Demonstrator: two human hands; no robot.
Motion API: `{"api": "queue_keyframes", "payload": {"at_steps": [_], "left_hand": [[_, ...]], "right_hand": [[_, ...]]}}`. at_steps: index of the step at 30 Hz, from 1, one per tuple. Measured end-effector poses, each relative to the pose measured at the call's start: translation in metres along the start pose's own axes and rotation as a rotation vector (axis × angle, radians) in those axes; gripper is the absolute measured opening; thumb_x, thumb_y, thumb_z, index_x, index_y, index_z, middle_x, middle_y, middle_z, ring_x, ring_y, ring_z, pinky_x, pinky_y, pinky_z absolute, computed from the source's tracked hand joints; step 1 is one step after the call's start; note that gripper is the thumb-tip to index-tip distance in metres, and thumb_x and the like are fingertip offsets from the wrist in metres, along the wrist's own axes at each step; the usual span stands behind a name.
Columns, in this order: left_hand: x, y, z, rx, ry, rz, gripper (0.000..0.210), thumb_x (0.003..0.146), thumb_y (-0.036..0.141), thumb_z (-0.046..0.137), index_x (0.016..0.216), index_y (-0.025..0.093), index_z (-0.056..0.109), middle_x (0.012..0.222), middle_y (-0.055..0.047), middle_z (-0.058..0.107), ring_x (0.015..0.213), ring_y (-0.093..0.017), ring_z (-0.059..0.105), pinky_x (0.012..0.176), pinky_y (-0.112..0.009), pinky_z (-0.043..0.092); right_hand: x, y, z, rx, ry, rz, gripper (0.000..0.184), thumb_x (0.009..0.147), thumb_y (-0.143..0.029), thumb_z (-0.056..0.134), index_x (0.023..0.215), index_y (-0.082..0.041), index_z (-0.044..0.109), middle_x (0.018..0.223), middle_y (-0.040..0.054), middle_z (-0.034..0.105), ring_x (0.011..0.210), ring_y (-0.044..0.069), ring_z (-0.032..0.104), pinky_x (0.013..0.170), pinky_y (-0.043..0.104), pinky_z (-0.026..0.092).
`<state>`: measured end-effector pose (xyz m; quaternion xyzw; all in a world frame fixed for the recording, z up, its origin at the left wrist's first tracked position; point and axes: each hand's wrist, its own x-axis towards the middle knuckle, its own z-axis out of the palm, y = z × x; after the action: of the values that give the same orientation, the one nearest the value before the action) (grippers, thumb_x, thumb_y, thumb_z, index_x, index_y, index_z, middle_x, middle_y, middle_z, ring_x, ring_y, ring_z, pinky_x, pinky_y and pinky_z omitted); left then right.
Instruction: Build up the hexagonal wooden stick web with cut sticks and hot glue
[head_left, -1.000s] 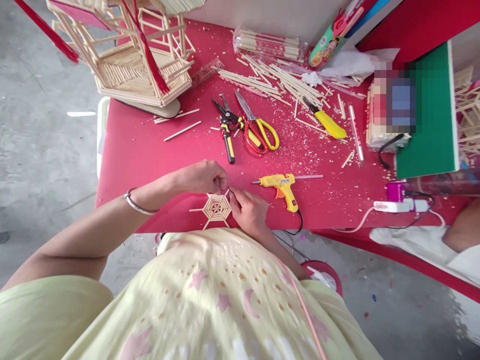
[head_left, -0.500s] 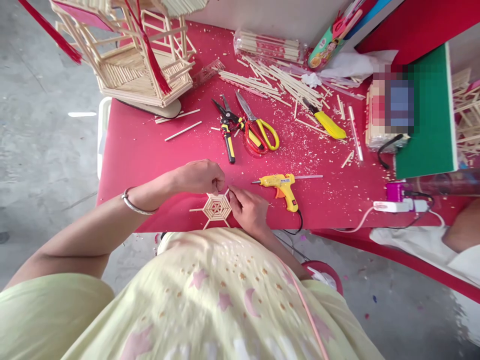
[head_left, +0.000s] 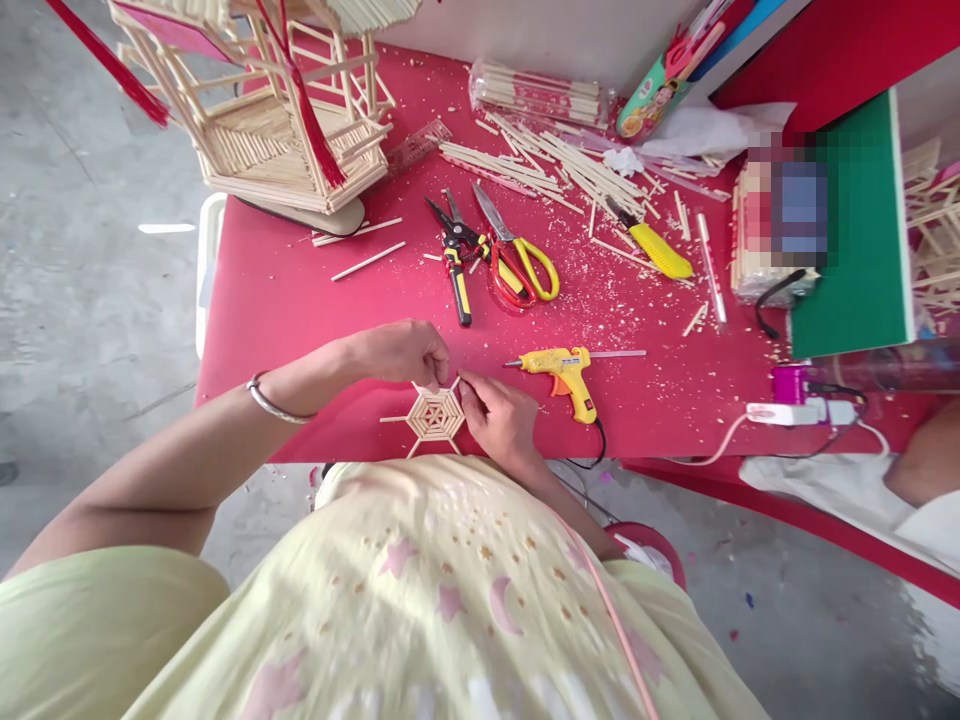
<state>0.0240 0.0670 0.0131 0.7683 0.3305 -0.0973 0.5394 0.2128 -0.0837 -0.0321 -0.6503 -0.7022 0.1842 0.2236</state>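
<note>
A small hexagonal web of wooden sticks (head_left: 435, 416) lies at the near edge of the red table, with stick ends jutting out from its corners. My left hand (head_left: 401, 352) is closed just above its top side, fingertips pinched down at the upper edge; whatever they hold is hidden. On the right, my right hand (head_left: 504, 418) pinches the web's upper-right spoke between thumb and finger. A yellow hot glue gun (head_left: 559, 372) with a clear glue stick in its back rests to the right of that hand.
Pruning snips (head_left: 456, 262), scissors (head_left: 517, 250) and a yellow utility knife (head_left: 660, 248) lie beyond my hands. Loose sticks (head_left: 517, 172) and shavings spread behind. A stick-built lantern (head_left: 292, 185) with red tassels stands back left. A white charger (head_left: 784, 414) sits right.
Both hands stay at the web in nearly the same place. The fingers of my left hand have shifted very slightly, and the view has moved a little.
</note>
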Motion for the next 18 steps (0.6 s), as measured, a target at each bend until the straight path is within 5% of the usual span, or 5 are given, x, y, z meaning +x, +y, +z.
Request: {"api": "queue_keyframes", "payload": {"at_steps": [18], "left_hand": [[0.0010,0.0017,0.0060,-0.013,0.074,-0.087,0.017,0.065,0.020,0.075,0.080,0.020,0.081,0.073,0.001,0.078,0.068,-0.014,0.070,0.061,-0.019,0.045]], "right_hand": [[-0.0003,0.0011,0.0001,-0.009,0.018,-0.012,0.029,0.102,-0.029,0.055,0.121,-0.025,0.076,0.109,0.0044,0.082,0.090,0.018,0.077,0.084,0.026,0.054]]}}
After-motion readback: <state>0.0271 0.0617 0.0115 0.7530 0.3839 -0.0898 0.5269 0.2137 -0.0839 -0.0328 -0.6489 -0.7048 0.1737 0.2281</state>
